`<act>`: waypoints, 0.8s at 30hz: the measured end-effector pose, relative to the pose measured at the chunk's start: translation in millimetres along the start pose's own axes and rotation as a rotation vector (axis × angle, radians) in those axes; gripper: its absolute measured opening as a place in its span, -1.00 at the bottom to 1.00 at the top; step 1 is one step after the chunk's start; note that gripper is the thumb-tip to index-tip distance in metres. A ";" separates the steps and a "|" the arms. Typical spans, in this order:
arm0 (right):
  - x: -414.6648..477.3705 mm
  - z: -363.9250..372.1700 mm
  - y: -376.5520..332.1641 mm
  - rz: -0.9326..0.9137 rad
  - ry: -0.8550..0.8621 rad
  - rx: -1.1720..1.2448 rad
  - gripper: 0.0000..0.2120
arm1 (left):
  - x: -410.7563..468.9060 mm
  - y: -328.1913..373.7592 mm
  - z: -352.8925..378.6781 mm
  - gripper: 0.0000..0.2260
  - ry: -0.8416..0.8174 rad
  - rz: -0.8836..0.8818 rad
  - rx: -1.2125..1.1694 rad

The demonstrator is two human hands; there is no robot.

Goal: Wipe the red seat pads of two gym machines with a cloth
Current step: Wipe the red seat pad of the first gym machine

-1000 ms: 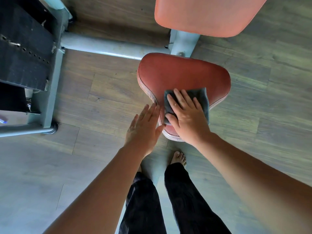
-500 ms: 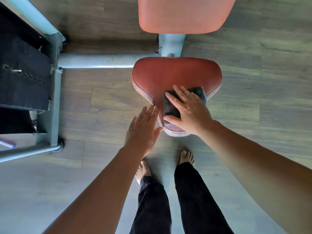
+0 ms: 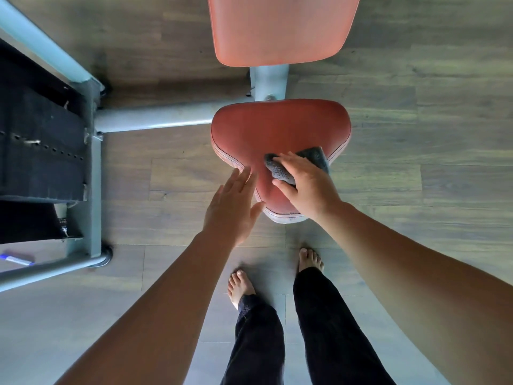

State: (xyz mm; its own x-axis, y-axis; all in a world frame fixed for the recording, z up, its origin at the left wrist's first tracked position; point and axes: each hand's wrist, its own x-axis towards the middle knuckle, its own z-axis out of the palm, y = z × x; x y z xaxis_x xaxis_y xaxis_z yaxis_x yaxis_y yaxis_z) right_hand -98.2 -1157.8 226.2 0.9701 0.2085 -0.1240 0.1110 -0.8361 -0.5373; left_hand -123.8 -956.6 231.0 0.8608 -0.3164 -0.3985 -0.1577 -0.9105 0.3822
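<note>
The red seat pad (image 3: 277,129) stands right in front of the person, its narrow nose pointing at their bare feet and its broad end away from them, under the back pad (image 3: 277,29). So the seat pad's long axis runs straight out from the person's body.

The right hand (image 3: 308,184) is on the seat pad's right half, nearer the nose than the broad end. It bears down on the dark grey cloth (image 3: 280,169). The fingers lie over the top and the thumb is drawn in at the near side, so the cloth bunches between them. A corner of the cloth pokes out beyond the fingers at the seat pad's right edge.

The left hand (image 3: 233,207) holds nothing. Its fingers are straight and spread just beside the left flank of the nose. I cannot tell whether they touch the seat pad or only hover there.

From where the cloth sits, most of the bare red lies ahead of the right hand and off to its left, toward the broad end. The right hand is plainly the one placed for that, and I would judge that a push along the long axis, then across, covers it.
</note>
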 end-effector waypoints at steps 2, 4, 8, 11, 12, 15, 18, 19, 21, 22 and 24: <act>-5.7 -18.1 -3.5 0.092 0.068 0.066 -0.57 | 1.1 7.6 -10.1 -0.35 0.001 0.026 0.020; -16.8 -34.8 -4.8 0.177 0.116 0.103 -0.58 | 1.9 18.1 -21.1 -0.35 0.004 0.057 0.039; -52.3 -58.9 0.2 0.341 0.183 0.241 -0.61 | -2.2 43.3 -34.5 -0.36 0.000 0.140 0.103; -75.6 -61.3 9.5 0.449 0.242 0.351 -0.58 | -4.4 58.4 -34.8 -0.36 0.005 0.183 0.114; -79.6 -59.2 13.5 0.483 0.266 0.391 -0.58 | -3.9 60.9 -32.9 -0.36 0.008 0.194 0.118; -88.0 -50.4 26.5 0.548 0.331 0.468 -0.60 | -0.2 63.3 -24.3 -0.38 0.019 0.215 0.127; -94.4 -41.5 41.6 0.557 0.393 0.545 -0.61 | 9.8 60.9 -15.3 -0.40 0.051 0.229 0.140; -96.5 -39.1 45.7 0.553 0.402 0.567 -0.62 | 14.6 60.7 -12.6 -0.40 0.064 0.239 0.139; -100.4 -29.5 54.4 0.526 0.402 0.615 -0.65 | 26.8 58.9 -5.8 -0.40 0.087 0.251 0.129; -102.8 -22.7 59.7 0.512 0.411 0.647 -0.66 | 34.5 59.0 -1.9 -0.41 0.097 0.258 0.119; -105.1 -4.2 71.0 0.476 0.443 0.713 -0.67 | 50.4 58.6 7.0 -0.40 0.128 0.266 0.100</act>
State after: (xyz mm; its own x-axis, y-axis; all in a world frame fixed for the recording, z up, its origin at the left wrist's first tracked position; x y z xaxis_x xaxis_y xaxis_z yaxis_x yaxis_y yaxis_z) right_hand -191.3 -1241.2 204.6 0.8895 -0.4048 -0.2121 -0.3302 -0.2486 -0.9106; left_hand -93.0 -1027.8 227.5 0.8362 -0.5165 -0.1845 -0.4268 -0.8241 0.3725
